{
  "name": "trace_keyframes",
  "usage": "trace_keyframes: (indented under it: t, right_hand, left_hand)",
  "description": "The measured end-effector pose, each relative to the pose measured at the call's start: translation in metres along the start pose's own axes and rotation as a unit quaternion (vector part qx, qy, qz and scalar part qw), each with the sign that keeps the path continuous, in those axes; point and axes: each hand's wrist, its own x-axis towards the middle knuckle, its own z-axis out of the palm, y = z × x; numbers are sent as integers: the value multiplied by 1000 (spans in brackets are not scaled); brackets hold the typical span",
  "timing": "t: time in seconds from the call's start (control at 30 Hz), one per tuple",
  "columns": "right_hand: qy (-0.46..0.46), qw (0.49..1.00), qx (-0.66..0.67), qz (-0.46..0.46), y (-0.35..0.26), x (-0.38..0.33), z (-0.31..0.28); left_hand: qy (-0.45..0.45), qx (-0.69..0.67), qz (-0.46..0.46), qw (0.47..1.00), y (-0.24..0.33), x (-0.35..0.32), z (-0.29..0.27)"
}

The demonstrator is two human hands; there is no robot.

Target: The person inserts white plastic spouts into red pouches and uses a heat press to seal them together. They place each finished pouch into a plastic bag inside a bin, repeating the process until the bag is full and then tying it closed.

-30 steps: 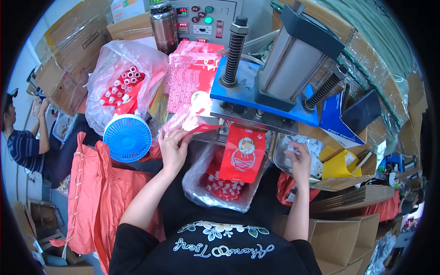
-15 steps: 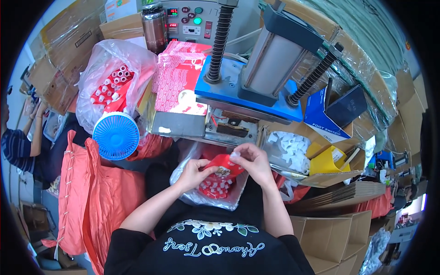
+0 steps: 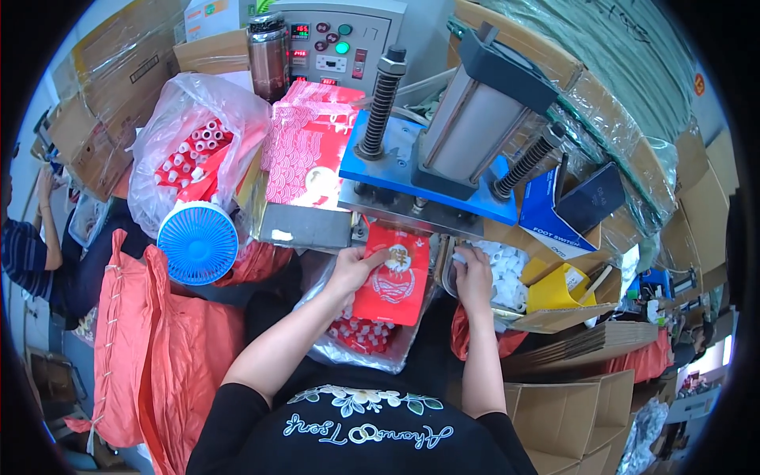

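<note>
Press machine (image 3: pixel 443 150): a grey and blue press with two black springs and a grey cylinder fills the 12 o'clock part of the view; a control box with lit buttons stands behind it.
Orange sacks (image 3: pixel 150 340): a heap of orange fabric lies at 8 o'clock, beside the person's left arm.
Clear bag of red and white parts (image 3: pixel 194 150): it bulges at 10 o'clock, just above the blue fan (image 3: pixel 198 241).
Stack of red patterned pouches (image 3: pixel 305 150): it leans at 11 o'clock, touching the press's left side.
Red pouch (image 3: pixel 393 277): it hangs just below the press plate near the centre, its top edge under the plate, with a clear bag of red pieces (image 3: pixel 364 336) beneath it.
Tray of white caps (image 3: pixel 499 273): it sits at 3 o'clock from the pouch, under the press's right side.
Left hand (image 3: pixel 355 267): closed on the red pouch's upper left corner, thumb on its front.
Right hand (image 3: pixel 473 277): it rests on the tray of white caps, fingers curled among them; whether it grips any cannot be told.
</note>
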Motion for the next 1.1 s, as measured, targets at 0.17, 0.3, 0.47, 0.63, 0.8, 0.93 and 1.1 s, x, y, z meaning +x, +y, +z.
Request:
trace_keyframes:
  t: [0.17,0.3,0.47,0.63,0.8,0.93,1.1]
  right_hand:
    - [28,993,103,46,5,-2,1]
    - [22,961,250,116,3,-7,-4]
    - [13,972,216,90,-9,-12,-24]
    - [-10,943,321,88,-64,-7,-42]
    - [-151,955,249,-64,-108,-7,-51]
    - [-209,925,317,-7,-100,-14,-32]
    - [-99,959,264,28,-84,-7,-37]
  left_hand:
    - [184,460,214,842,51,24,-45]
    - [203,634,323,673,26,31,-101]
    - [247,560,410,677,0,-18,-115]
    - [106,326,321,883,12,-47,-79]
    - [24,355,281,891,-30,-56,-55]
    - [-43,313,213,925,-40,-60,-46]
    - [-10,231,146,962,-36,-31,-28]
